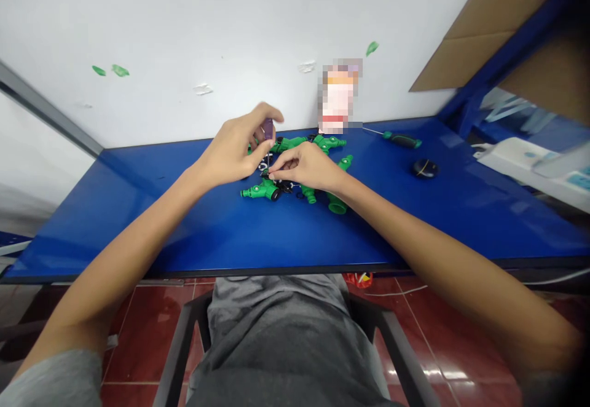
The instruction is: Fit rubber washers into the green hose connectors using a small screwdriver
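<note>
My left hand [235, 152] grips a small screwdriver with a purple handle [268, 129], its thin shaft pointing down into a heap of green plastic hose fittings [295, 173] on the blue table [138, 222]. My right hand [306, 167] pinches a small black part [271, 174] between thumb and fingertips, close to the screwdriver's tip. One fitting with a black end [262, 190] lies at the front of the heap. Small black pieces [286, 187] lie among the fittings. My hands hide the heap's middle.
A green-and-black screwdriver [402, 140] and a round black object [424, 168] lie to the right. A blurred pink-and-white item [337, 99] stands against the white wall [207, 44]. A white power strip [520, 164] sits beyond the table's right end.
</note>
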`<state>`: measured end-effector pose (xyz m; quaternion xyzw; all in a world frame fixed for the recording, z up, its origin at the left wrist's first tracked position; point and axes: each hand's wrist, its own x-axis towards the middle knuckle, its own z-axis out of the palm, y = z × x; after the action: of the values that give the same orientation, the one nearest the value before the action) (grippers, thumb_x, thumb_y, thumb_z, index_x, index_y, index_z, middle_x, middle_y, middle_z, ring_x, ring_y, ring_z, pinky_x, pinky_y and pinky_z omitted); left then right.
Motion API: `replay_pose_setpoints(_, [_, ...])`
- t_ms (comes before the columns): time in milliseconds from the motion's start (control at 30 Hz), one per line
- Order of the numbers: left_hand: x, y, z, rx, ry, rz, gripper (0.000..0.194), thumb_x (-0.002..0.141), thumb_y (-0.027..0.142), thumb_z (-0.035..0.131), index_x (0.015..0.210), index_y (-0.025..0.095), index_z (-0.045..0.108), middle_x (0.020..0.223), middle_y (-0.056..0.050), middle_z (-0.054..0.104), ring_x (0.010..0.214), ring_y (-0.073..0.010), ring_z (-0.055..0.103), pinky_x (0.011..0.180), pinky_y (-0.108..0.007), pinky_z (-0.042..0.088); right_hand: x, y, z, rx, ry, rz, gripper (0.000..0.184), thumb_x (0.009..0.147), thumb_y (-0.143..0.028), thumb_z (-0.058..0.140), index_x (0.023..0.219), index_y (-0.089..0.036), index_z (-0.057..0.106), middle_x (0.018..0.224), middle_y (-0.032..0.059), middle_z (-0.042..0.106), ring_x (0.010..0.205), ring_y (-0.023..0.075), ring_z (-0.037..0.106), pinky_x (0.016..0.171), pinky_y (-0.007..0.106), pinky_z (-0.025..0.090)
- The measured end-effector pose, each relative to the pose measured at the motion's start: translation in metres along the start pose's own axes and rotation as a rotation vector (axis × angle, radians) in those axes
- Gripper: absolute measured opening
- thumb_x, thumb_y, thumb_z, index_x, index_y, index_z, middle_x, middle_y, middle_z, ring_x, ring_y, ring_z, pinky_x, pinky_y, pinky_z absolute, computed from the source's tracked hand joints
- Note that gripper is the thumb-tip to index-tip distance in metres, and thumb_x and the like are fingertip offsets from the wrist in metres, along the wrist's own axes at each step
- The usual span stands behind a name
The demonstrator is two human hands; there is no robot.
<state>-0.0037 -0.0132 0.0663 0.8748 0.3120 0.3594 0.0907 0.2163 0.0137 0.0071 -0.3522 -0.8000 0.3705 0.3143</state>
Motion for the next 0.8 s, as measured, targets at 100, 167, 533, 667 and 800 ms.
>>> replay_pose_setpoints(100, [0.002, 0.007, -0.007, -0.003, -0.05, 0.022, 0.027, 0.101, 0.036, 0.066, 0.124, 0.023, 0.07, 0.104, -0.006, 0.08, 0.084, -0.0178, 0.073, 0.076, -0.032, 0.06, 0.001, 0.001, 0.0, -0.012, -0.013, 0.001, 0.025, 0.079, -0.04, 0.085, 0.088, -0.017, 0.09, 0.077, 0.0064, 0.081, 0.065, 0.0158, 0.064, 0.064, 0.032, 0.047])
replay_pose_setpoints(167, [0.003, 0.01, -0.009, -0.019, -0.066, 0.02, 0.026, 0.101, 0.038, 0.068, 0.122, 0.023, 0.072, 0.106, -0.006, 0.081, 0.084, -0.0177, 0.074, 0.075, -0.031, 0.061, 0.002, 0.002, 0.0, -0.017, -0.018, 0.002, 0.026, 0.079, -0.04, 0.085, 0.089, -0.017, 0.09, 0.078, 0.0067, 0.082, 0.065, 0.016, 0.064, 0.065, 0.032, 0.047])
replay_pose_setpoints(533, [0.001, 0.001, -0.009, -0.168, 0.099, -0.03, 0.046, 0.1, 0.063, 0.072, 0.117, 0.022, 0.084, 0.104, -0.009, 0.083, 0.094, -0.0211, 0.079, 0.08, -0.033, 0.067, 0.002, -0.001, -0.001, 0.01, -0.017, -0.009, 0.024, 0.078, -0.039, 0.087, 0.086, -0.017, 0.09, 0.077, 0.0068, 0.082, 0.067, 0.0171, 0.068, 0.067, 0.032, 0.051])
replay_pose_setpoints(667, [-0.003, 0.002, -0.013, -0.226, 0.046, -0.035, 0.043, 0.105, 0.058, 0.067, 0.116, 0.02, 0.084, 0.107, -0.01, 0.084, 0.094, -0.0206, 0.08, 0.084, -0.035, 0.068, 0.003, -0.001, 0.001, -0.014, -0.017, -0.001, 0.023, 0.079, -0.038, 0.085, 0.086, -0.017, 0.089, 0.077, 0.0067, 0.081, 0.066, 0.0166, 0.067, 0.066, 0.032, 0.051])
replay_pose_setpoints(800, [-0.005, 0.001, -0.012, -0.189, 0.079, -0.03, 0.037, 0.102, 0.056, 0.072, 0.111, 0.023, 0.085, 0.111, -0.009, 0.083, 0.096, -0.0212, 0.08, 0.081, -0.034, 0.068, 0.004, 0.002, 0.001, -0.031, -0.028, -0.016, 0.023, 0.082, -0.038, 0.082, 0.09, -0.017, 0.089, 0.08, 0.0065, 0.082, 0.066, 0.0162, 0.066, 0.066, 0.032, 0.05])
